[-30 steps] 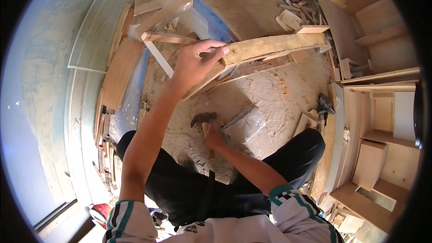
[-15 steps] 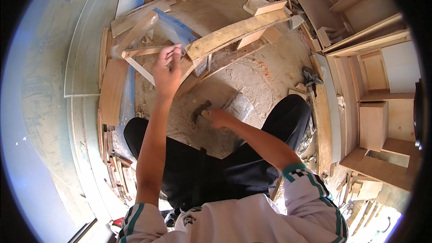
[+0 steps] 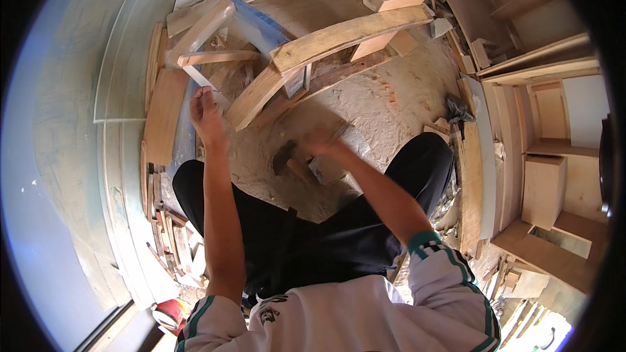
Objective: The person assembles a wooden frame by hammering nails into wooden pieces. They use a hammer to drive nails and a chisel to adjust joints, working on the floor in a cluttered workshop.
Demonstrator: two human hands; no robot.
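My left hand [image 3: 207,120] is raised by the left end of a wooden frame, with its fingers curled together. Whatever may be between its fingertips is too small to make out. Just beyond it, a narrow wood strip [image 3: 218,57] spans part of the frame. The frame's thick curved-looking beam [image 3: 352,36] runs off to the right, with a shorter slanting board [image 3: 256,96] below its left end. Between my knees, a hammer [image 3: 285,156] with a dark head and wooden handle lies low at the floor. My right hand [image 3: 321,142] is blurred above and beside it, apart from the handle.
A pale block [image 3: 329,168] sits on the dusty floor beside the hammer. Glass-like panels [image 3: 72,143] lean along the left, with a brown board [image 3: 166,117] near them. Wooden cabinets [image 3: 544,182] stand at right. Scrap wood [image 3: 173,234] is piled by my left knee.
My left hand has come back toward me and leftward, off the frame's wood strip. My right hand has lifted away from the hammer's handle, and the hammer has turned slightly.
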